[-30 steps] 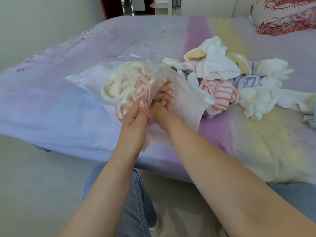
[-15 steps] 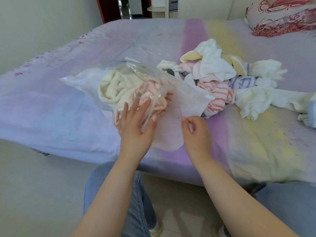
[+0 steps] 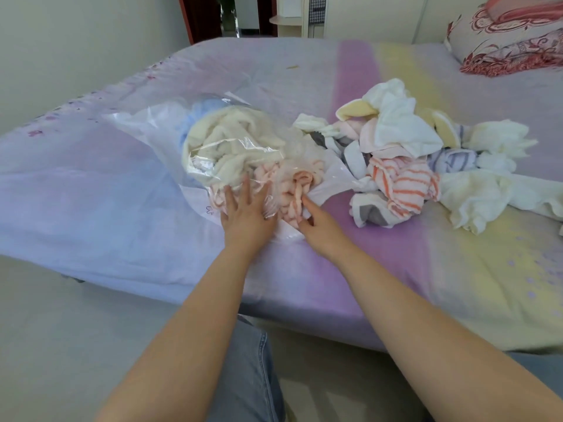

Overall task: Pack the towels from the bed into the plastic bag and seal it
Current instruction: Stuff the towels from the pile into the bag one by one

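The left hand [image 3: 246,213] is laid flat, fingers spread, on the plastic bag [image 3: 170,129] near the bed's [image 3: 91,208] front edge. The right hand [image 3: 316,228], loosely open, touches the pink towel [image 3: 300,190] at the mouth. That towel should be pushed fully inside while the bag is pinned. Loose towels [image 3: 402,166] are left piled just beside.

Cream and pink towels [image 3: 240,147] in clear plastic bag [image 3: 146,123].
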Motion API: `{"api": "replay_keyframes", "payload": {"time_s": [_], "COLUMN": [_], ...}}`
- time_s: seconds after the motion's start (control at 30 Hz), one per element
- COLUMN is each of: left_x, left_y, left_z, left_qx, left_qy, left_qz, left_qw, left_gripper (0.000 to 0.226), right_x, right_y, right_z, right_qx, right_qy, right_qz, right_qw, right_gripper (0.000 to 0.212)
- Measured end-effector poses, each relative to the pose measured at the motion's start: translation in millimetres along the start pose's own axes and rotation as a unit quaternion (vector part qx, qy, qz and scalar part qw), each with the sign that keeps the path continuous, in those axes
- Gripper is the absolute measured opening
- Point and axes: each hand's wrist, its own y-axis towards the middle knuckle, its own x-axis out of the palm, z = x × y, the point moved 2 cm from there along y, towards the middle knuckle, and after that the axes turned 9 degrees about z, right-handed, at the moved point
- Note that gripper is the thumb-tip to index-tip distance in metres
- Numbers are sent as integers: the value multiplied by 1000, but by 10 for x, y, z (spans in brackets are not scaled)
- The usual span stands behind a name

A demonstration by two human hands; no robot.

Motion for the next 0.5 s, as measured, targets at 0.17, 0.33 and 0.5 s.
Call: {"api": "replay_keyframes", "payload": {"time_s": [0.17,0.33,0.5], "left_x": [-85,-323,-386], "left_y": [471,229,-309], "left_z": [-182,-226,-382], "left_qx": [-32,-65,-192], "left_qy": [-19,-144,-231], "left_qz": [-36,32,107], "left_qw": [999,987,948], "left_gripper": [62,68,74], "right_x": [104,149,157], "right_y": [485,328,13], "right_z": [-130,71,102], "right_qx": [17,39,51], "right_qy": [-30,-5,-20], "right_qz": [7,117,132], "right_qw": [999,992,990], "right_gripper": [59,40,34]}}
